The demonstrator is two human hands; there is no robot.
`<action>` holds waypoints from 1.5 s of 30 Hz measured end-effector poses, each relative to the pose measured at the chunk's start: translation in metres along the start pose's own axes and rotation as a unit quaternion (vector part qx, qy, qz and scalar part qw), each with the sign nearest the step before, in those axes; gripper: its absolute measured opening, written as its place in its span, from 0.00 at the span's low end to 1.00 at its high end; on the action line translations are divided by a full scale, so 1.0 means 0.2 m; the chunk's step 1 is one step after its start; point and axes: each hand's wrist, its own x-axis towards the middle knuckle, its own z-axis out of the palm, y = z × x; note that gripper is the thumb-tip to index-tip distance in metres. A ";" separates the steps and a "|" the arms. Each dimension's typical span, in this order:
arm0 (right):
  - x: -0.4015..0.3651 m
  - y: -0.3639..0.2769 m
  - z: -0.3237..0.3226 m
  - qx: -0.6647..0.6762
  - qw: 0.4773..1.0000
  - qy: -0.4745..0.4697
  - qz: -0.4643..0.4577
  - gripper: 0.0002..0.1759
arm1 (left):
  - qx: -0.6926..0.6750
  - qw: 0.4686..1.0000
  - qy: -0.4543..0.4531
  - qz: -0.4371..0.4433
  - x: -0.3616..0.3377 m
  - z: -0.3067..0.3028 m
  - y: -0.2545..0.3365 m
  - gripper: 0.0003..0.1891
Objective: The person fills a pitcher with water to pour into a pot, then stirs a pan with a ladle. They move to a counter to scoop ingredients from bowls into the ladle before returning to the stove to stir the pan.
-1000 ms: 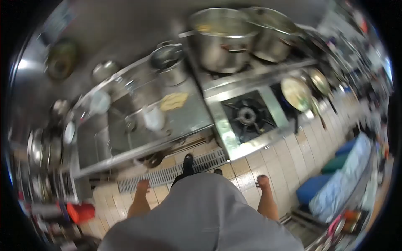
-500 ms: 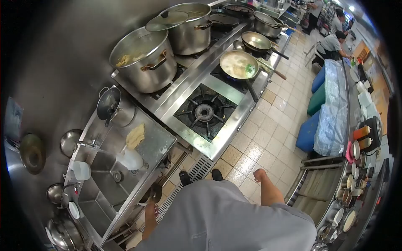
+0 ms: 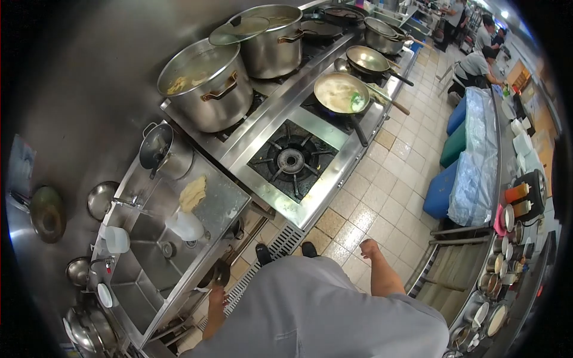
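My left hand (image 3: 217, 295) hangs low beside the sink unit, fingers bent at the near side of a dark pan (image 3: 221, 273). The pan is tilted, and its far part overlaps the sink's front edge in this view. Out to the right, over the tiled floor, my right hand (image 3: 369, 248) is loosely curled with nothing in it. Ahead of me is a bare burner (image 3: 291, 161) set in the steel range. Beyond it a frying pan (image 3: 341, 94) holds a pale, frothy liquid with a bit of green, a ladle lying across its right side.
Two large stockpots (image 3: 206, 89) stand at the back of the range. The steel sink (image 3: 140, 304) is at my left, with a white container (image 3: 186, 227) on its drainboard. Blue and green bins (image 3: 444, 185) line the right side. Several people work farther back.
My left hand and the dark pan have shifted slightly forward and to the right. My right hand has barely moved. Froth covers more of the frying pan's liquid.
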 end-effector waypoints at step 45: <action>-0.32 -0.70 -0.42 0.149 0.966 -0.008 0.211 0.14 | -0.046 0.993 0.108 0.020 -0.15 0.06 0.02 0.10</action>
